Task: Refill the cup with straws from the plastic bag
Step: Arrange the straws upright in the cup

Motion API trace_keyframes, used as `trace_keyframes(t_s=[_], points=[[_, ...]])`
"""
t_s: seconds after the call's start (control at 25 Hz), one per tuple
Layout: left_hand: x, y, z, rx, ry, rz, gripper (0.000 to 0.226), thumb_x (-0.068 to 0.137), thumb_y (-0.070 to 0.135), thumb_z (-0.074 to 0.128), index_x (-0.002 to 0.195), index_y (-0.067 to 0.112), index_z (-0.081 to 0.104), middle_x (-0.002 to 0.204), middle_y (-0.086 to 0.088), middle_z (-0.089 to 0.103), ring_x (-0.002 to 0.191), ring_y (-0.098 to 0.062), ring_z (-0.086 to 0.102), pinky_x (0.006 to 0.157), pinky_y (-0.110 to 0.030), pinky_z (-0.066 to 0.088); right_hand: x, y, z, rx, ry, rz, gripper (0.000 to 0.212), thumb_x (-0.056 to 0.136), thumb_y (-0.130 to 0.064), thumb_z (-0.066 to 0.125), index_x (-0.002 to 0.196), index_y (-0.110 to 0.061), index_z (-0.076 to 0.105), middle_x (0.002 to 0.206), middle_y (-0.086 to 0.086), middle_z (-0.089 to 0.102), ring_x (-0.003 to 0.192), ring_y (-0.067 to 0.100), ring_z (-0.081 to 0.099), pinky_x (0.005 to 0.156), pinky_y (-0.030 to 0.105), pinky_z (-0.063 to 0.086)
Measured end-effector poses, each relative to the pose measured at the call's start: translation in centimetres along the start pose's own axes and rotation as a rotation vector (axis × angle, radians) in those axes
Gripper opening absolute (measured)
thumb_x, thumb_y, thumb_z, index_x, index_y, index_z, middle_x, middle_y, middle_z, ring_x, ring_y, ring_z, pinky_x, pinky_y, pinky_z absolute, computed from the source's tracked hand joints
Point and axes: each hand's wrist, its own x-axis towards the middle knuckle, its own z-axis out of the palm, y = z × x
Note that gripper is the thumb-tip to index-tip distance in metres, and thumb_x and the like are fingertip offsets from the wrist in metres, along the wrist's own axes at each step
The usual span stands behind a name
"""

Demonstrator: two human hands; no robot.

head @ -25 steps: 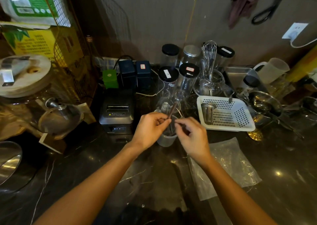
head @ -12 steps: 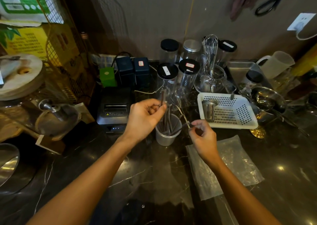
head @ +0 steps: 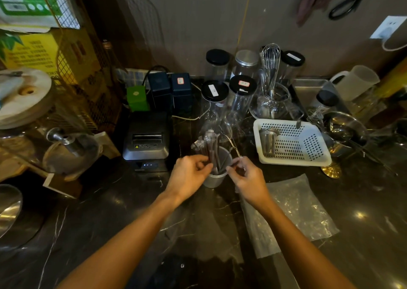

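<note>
Plastic bag [head: 293, 213] lies flat on the dark counter [head: 110, 222], nearest of the task items, under and right of the right forearm. It looks empty, one bag only.

Left hand [head: 189, 174] is pinched around the bundle of straws [head: 210, 150] at the cup [head: 217, 174] rim; straws stand in the cup, tops wrapped in clear film. Count unclear, several. Right hand [head: 246, 176] has its fingertips together on a thin clear wrapper strip just beside the cup's right rim.

Versus half a second back: the left hand has dropped from above the cup to rim level, and the right hand has moved in closer; both hands now flank the cup.

Behind: one receipt printer [head: 147, 139] to the left, one white perforated basket [head: 290, 143] to the right holding one metal strainer cup [head: 267, 142]. Farthest: five lidded jars [head: 214, 99], one whisk [head: 271, 64].
</note>
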Motion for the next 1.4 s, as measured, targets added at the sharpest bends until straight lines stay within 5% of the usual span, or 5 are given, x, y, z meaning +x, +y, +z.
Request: trace_keyframes(t_s=[0.16,0.36,0.72,1.16,1.4], points=[[-1.0,-1.4,0.1,-0.006,0.209,-0.122,0.024,0.097,0.022,0.068,0.120,0.019,0.069,0.077,0.004,0.070,0.069,-0.009,0.071,0.070,-0.031,0.064,0.5,0.5,-0.1,-0.036,-0.007,-0.039,0.012,0.101,-0.024,0.066,0.095,-0.034,0.064,0.085,-0.003,0.069,0.062,0.010,0.067,0.058,0.038,0.060],[-0.3,-2.2,1.4,-0.039,-0.072,-0.188,0.106,0.068,0.055,0.087,0.154,0.025,0.032,0.139,0.008,0.042,0.121,-0.012,0.054,0.105,-0.034,0.052,1.7,0.2,-0.4,-0.110,-0.085,-0.145,0.003,0.101,-0.024,0.065,0.098,-0.023,0.066,0.111,-0.007,0.060,0.086,0.016,0.071,0.073,0.034,0.060],[3.1,-2.7,1.0,-0.114,-0.173,-0.061,0.038,0.095,0.026,0.071,0.132,0.022,0.066,0.126,0.002,0.069,0.113,-0.011,0.071,0.094,-0.036,0.062,0.6,-0.1,-0.5,-0.127,-0.158,-0.082,0.005,0.103,-0.025,0.063,0.104,-0.026,0.068,0.097,-0.010,0.069,0.082,0.001,0.069,0.070,0.027,0.059],[4.0,-3.2,-2.5,0.010,-0.242,0.062,0.022,0.084,0.012,0.082,0.103,0.013,0.071,0.082,-0.013,0.072,0.077,-0.021,0.074,0.079,-0.040,0.063,0.3,-0.9,-2.0,-0.238,-0.181,-0.110,0.007,0.104,-0.029,0.060,0.106,-0.023,0.064,0.092,-0.004,0.072,0.085,0.017,0.072,0.078,0.050,0.061],[3.9,-1.5,-2.9,-0.056,-0.135,0.014,0.065,0.080,0.016,0.086,0.137,0.014,0.057,0.094,-0.003,0.075,0.082,-0.008,0.075,0.083,-0.026,0.061,0.1,-3.6,-2.1,0.155,-0.145,-0.045,0.013,0.100,-0.014,0.068,0.089,-0.007,0.067,0.065,0.011,0.064,0.051,0.024,0.059,0.053,0.033,0.053]])
